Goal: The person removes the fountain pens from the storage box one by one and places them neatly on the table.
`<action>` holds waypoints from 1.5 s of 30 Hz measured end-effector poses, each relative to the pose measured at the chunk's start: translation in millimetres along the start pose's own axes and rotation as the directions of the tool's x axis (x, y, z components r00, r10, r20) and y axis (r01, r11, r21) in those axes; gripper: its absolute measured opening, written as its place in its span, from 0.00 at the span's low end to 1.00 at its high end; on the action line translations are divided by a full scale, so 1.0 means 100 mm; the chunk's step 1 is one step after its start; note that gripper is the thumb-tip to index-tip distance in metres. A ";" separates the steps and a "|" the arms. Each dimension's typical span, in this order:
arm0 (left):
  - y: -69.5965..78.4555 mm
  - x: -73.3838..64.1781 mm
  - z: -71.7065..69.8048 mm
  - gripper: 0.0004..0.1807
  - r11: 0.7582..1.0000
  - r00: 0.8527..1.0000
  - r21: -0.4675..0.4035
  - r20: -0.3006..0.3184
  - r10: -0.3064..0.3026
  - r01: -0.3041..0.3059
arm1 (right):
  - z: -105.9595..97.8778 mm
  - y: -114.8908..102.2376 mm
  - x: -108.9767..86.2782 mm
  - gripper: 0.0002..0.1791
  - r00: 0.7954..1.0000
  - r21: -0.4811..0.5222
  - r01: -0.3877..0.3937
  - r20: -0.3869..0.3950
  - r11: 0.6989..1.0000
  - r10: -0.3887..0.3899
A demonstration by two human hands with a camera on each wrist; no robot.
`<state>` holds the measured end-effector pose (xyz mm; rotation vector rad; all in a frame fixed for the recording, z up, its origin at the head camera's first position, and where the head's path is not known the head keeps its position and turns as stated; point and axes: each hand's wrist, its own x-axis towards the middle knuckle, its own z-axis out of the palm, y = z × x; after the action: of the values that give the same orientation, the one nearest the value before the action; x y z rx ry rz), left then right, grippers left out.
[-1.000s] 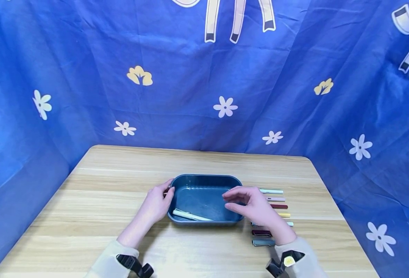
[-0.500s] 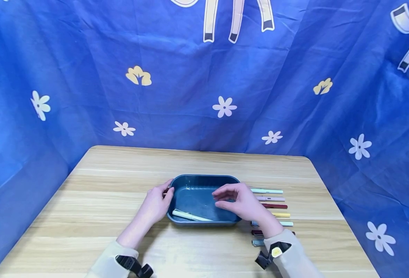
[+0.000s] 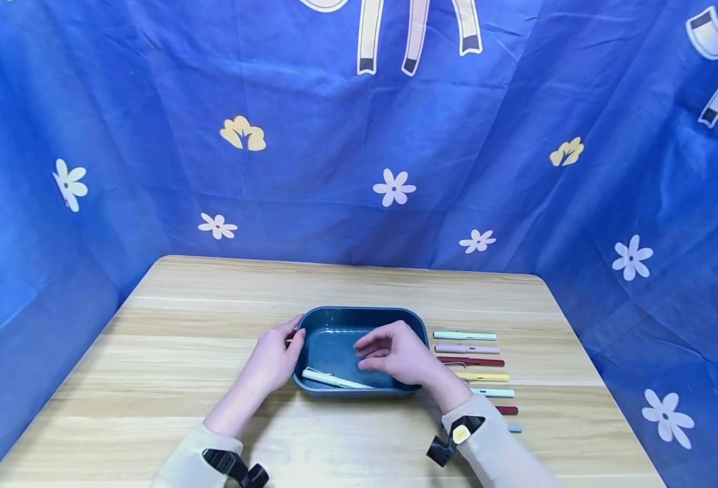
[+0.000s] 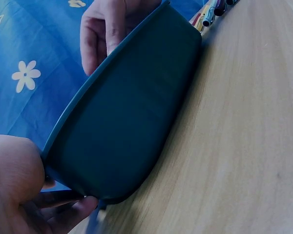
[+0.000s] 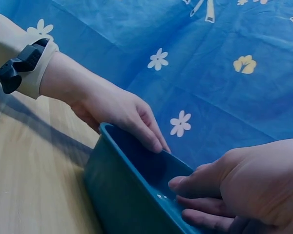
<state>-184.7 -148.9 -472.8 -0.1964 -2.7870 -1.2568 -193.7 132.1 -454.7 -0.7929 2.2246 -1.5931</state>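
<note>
A dark teal plastic box (image 3: 333, 342) stands on the wooden table. One pale green pen (image 3: 333, 378) lies inside it along the near wall. At the box's left end, my left hand (image 3: 278, 354) grips the wall; in the right wrist view its thumb lies over the rim, with the other fingers outside. My right hand (image 3: 398, 354) hovers over the right half of the box, fingers loosely bent and thumb apart from them. Between them I see nothing held, as the right wrist view (image 5: 254, 190) of that hand also shows.
Right of the box lies a column of several pens, among them a mint pen (image 3: 464, 335), a lilac pen (image 3: 467, 348), a dark red pen (image 3: 481, 362) and a yellow pen (image 3: 483, 377). My right forearm partly covers the nearer ones. Blue patterned cloth (image 3: 310, 190) hangs around the table.
My right hand has moved left, from the box's right edge to over its interior, uncovering more of the far pens. The left hand and the pen in the box have stayed put.
</note>
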 end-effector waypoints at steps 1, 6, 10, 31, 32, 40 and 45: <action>0.00 0.00 0.00 0.26 1.000 1.000 0.001 -0.002 0.000 0.000 | 0.02 0.00 0.01 0.16 1.000 -0.002 -0.009 0.004 1.000 0.009; -0.01 0.00 0.00 0.26 1.000 1.000 0.003 -0.007 0.008 -0.008 | 0.09 -0.01 0.08 0.16 0.998 0.010 -0.058 0.017 0.998 0.058; -0.02 0.01 0.01 0.26 1.000 1.000 -0.003 -0.008 0.010 -0.010 | 0.13 0.00 0.12 0.16 0.996 0.005 -0.089 0.017 0.996 0.089; -0.01 0.00 0.01 0.26 1.000 1.000 -0.018 -0.003 0.001 -0.001 | 0.35 0.05 0.29 0.14 0.977 -0.081 -0.210 0.020 0.974 0.213; -0.01 0.00 0.01 0.26 1.000 1.000 -0.018 -0.004 0.002 -0.002 | 0.36 0.05 0.29 0.14 0.976 -0.091 -0.215 0.017 0.972 0.217; -0.01 0.00 0.01 0.26 1.000 1.000 -0.029 -0.007 0.002 -0.002 | 0.40 0.02 0.29 0.10 0.976 -0.130 -0.213 0.016 0.968 0.217; -0.01 0.01 0.01 0.25 1.000 1.000 -0.016 -0.009 0.011 -0.011 | 0.39 0.02 0.28 0.08 0.979 -0.187 -0.193 0.033 0.963 0.202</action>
<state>-185.7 -148.8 -474.3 -0.2069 -2.7652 -1.2750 -195.8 85.4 -467.6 -0.6264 2.3545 -1.2771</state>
